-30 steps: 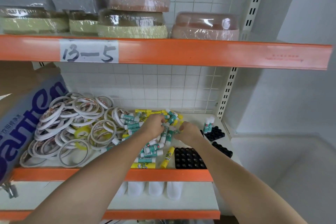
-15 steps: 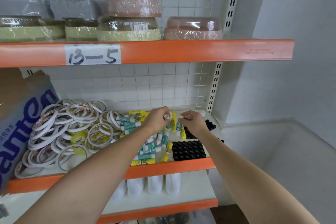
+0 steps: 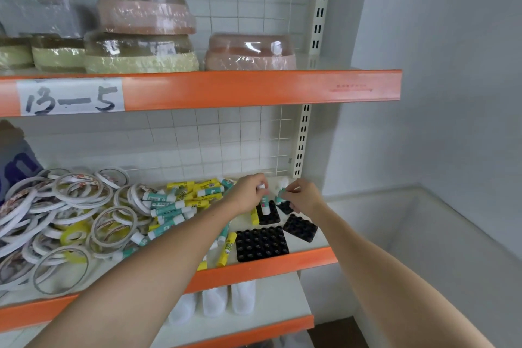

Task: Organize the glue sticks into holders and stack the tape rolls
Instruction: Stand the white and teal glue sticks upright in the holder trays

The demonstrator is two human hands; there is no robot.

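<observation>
Loose glue sticks (image 3: 180, 200), teal and yellow, lie heaped mid-shelf. To their left spreads a pile of white tape rolls (image 3: 62, 215). Three black holders with round holes sit at the right: a large one (image 3: 261, 244) by the front edge, a small one (image 3: 300, 227) beside it, and another (image 3: 269, 215) behind. My left hand (image 3: 248, 193) pinches an upright white glue stick (image 3: 265, 206) by its cap over the rear holder. My right hand (image 3: 303, 196) pinches a teal glue stick (image 3: 279, 198) just right of it.
The orange shelf lip (image 3: 254, 268) runs along the front. Above is a shelf labelled 13-5 (image 3: 70, 96) carrying wrapped rolls (image 3: 248, 52). A wire grid backs the shelf, a slotted upright (image 3: 302, 141) stands at the right, and white items (image 3: 214, 299) stand on the shelf below.
Both hands rose from the glue stick heap and shifted right to the rear holder, each carrying a stick. The camera view swung left and closer.
</observation>
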